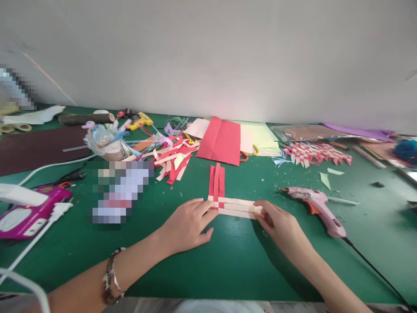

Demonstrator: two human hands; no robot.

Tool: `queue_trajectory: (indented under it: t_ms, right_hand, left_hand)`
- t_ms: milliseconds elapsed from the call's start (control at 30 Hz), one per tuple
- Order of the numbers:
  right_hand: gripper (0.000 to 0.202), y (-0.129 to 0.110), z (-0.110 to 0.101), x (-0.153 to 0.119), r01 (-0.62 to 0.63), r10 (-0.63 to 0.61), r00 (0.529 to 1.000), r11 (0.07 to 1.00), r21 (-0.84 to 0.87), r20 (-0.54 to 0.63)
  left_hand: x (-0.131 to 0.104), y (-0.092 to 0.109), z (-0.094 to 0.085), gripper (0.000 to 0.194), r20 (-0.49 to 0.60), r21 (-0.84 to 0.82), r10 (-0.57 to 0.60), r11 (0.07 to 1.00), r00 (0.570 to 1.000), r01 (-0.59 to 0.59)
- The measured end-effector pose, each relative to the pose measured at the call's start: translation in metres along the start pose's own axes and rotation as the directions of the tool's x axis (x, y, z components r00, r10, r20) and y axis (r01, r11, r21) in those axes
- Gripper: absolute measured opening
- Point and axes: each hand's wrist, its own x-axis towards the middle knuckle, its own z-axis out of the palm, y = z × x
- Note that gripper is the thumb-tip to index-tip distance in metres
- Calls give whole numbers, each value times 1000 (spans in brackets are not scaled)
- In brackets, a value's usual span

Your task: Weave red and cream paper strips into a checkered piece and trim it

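Note:
Pale pink paper strips [237,208] lie side by side across the green table and cross upright red paper strips [216,182] in a small checked weave [221,203]. On the left edge of that weave rest the fingertips of my left hand [189,224], pressing it flat, with the thumb stretched apart on the table. My right hand [280,224] pinches the right end of the pale strips between thumb and fingers. Its fingertips hide the very ends of the strips. A pink glue gun [321,202] lies just right of this hand.
A folded red sheet [220,141] lies behind the weave, over pale sheets and scissors. Loose strips [174,161] are heaped to its left, and a finished checked weave [317,153] lies back right. A magenta power strip [34,213] with white cables occupies the left.

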Motion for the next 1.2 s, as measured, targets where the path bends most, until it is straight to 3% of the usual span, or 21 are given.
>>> queue_trajectory:
  t_ms: [367,500,633,733,867,1200]
  right_hand:
    - [23,3,-2,-7,-33,21,994,994,-105,-109]
    - [22,-16,-1,-10,33,-83,978,967,-251,-191]
    - [26,-48,8,-10,209,-244,966,929,-306,-82]
    - [40,-63,14,-9,231,-251,968,925,-302,-27]
    - [50,-66,16,-10,213,-223,975,928,-306,4]
    - [55,-68,23,-13,243,-251,968,926,-288,9]
  left_hand:
    - [-1,0,2,28,16,4,-8,1000,1000,8]
    - [-1,-1,2,28,2,18,-2,1000,1000,2]
    - [-1,-2,3,29,10,14,-5,1000,1000,5]
    - [-1,-2,2,29,-1,-1,-3,1000,1000,3]
    - [-1,-1,1,31,-4,1,2,1000,1000,-2]
    - [-1,-1,1,34,14,36,10,999,1000,-10]
